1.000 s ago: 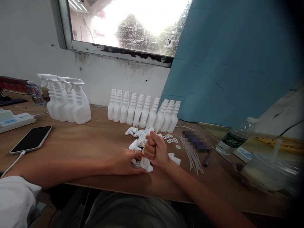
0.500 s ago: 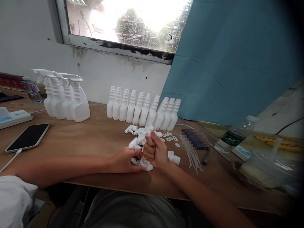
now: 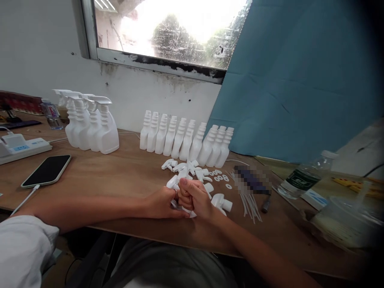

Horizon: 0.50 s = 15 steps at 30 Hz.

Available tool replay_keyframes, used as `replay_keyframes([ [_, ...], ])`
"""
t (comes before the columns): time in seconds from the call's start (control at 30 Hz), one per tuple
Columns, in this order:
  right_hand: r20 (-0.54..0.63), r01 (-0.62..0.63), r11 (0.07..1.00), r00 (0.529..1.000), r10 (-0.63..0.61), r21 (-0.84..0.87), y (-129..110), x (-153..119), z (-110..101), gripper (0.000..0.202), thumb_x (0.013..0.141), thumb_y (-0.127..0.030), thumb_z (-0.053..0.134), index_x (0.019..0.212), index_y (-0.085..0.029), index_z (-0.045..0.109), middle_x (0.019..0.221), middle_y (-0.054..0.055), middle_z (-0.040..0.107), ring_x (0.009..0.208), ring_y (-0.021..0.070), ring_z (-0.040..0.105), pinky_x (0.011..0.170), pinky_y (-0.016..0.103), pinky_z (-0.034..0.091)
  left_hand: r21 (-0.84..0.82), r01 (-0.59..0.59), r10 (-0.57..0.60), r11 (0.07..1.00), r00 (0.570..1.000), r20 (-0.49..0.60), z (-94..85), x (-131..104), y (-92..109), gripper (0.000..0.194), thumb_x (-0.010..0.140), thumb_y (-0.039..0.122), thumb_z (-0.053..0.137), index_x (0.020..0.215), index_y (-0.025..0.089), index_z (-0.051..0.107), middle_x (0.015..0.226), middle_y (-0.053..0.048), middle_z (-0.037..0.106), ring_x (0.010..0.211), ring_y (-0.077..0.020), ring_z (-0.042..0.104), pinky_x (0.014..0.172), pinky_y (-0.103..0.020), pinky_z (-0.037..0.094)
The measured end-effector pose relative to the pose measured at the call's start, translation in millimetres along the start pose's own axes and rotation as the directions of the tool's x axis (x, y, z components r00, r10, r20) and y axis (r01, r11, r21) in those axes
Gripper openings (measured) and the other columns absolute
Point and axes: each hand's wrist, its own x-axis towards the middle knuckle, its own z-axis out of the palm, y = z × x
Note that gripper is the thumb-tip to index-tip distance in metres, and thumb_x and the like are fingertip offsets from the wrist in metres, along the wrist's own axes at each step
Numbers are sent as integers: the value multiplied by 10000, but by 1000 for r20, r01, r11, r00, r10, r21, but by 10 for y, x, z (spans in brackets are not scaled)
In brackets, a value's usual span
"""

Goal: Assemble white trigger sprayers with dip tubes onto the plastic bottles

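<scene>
My left hand (image 3: pixel 163 203) is closed around a white spray trigger head (image 3: pixel 192 214) at the near edge of the table, and most of that head is hidden by my fingers. Just above it, my right hand (image 3: pixel 198 199) makes a fist, thumb on top, around a thin white tube (image 3: pixel 187 167) whose upper end sticks up. The tube's lower end is out of sight inside the fist. Loose white trigger heads (image 3: pixel 179 168) lie in a pile behind my hands, and another trigger head (image 3: pixel 221 203) rests to the right.
White washers (image 3: pixel 228 186) and more thin tubes (image 3: pixel 250 206) lie on the right. Several uncapped bottles (image 3: pixel 171 138) stand in a row at the back; spray bottles with heads (image 3: pixel 108 134) stand left. A phone (image 3: pixel 47 170), water bottle (image 3: pixel 306 176) and plastic cup (image 3: pixel 342 224) flank the work area.
My right fist has moved down closer to my left hand and the trigger head, with the tube still in it. The whole view has shifted slightly.
</scene>
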Motion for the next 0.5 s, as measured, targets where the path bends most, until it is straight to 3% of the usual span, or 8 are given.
replay_keyframes([
  [0.1, -17, 36, 999, 999, -35, 27, -102, -4, -18, 485, 866, -516, 569, 570, -203, 346, 448, -94, 255, 361, 42, 223, 327, 169, 215, 54, -19, 18, 998, 1000, 21, -20, -24, 37, 317, 753, 427, 710, 874, 136, 688, 802, -38, 692, 697, -152, 597, 636, -243, 477],
  [0.17, -18, 136, 987, 990, -138, -88, -193, -69, -68, 332, 895, -447, 555, 706, -177, 514, 581, -23, 471, 486, 90, 460, 453, 221, 430, 16, -14, 14, 1000, 1000, 9, -43, -41, 71, 310, 745, 417, 720, 872, 138, 675, 802, -34, 687, 698, -140, 591, 641, -237, 478],
  [0.2, -26, 203, 961, 977, -211, -188, -234, -126, -105, 215, 901, -392, 559, 885, -179, 587, 766, 33, 587, 647, 129, 576, 587, 271, 516, -33, -8, 8, 999, 1000, 4, -60, -44, 91, 306, 746, 405, 721, 891, 142, 665, 811, -27, 685, 707, -133, 591, 639, -227, 477],
  [0.23, -36, 268, 914, 956, -292, -306, -268, -199, -148, 242, 901, -333, 559, 1110, -210, 575, 1011, 81, 620, 847, 170, 626, 734, 331, 550, -86, 1, -1, 996, 1000, -6, -79, -41, 112, 305, 747, 396, 723, 905, 144, 653, 813, -20, 680, 712, -126, 590, 630, -215, 472],
  [0.27, -48, 318, 842, 926, -374, -436, -293, -280, -193, 416, 895, -274, 554, 1303, -262, 473, 1233, 104, 558, 1023, 202, 609, 851, 386, 540, -133, 9, -13, 991, 1000, -25, -100, -30, 133, 304, 747, 391, 727, 896, 142, 637, 798, -14, 667, 709, -120, 585, 615, -205, 463],
  [0.37, 29, 322, 476, 851, -525, -818, -323, -501, -312, 755, 855, -142, 522, 1498, -343, 180, 1519, 110, 290, 1288, 259, 464, 982, 483, 490, -223, 27, -46, 974, 996, -78, -172, 62, 200, 324, 753, 413, 727, 831, 130, 591, 693, 3, 611, 654, -107, 558, 566, -191, 422],
  [0.43, 211, 307, 114, 836, -506, -945, -337, -561, -355, 761, 838, -75, 500, 1493, -354, 229, 1564, 91, 224, 1367, 286, 377, 1016, 519, 461, -253, 48, -67, 966, 995, -69, -224, 164, 262, 346, 791, 453, 686, 837, 127, 577, 653, 9, 592, 601, -99, 540, 535, -192, 400],
  [0.5, 396, 342, -200, 811, -431, -918, -375, -536, -369, 699, 843, -25, 457, 1454, -348, 348, 1540, 73, 319, 1383, 291, 362, 1052, 542, 422, -221, 26, -36, 975, 998, -44, -292, 280, 352, 339, 834, 456, 632, 890, 124, 589, 687, -1, 609, 599, -98, 543, 520, -189, 395],
])
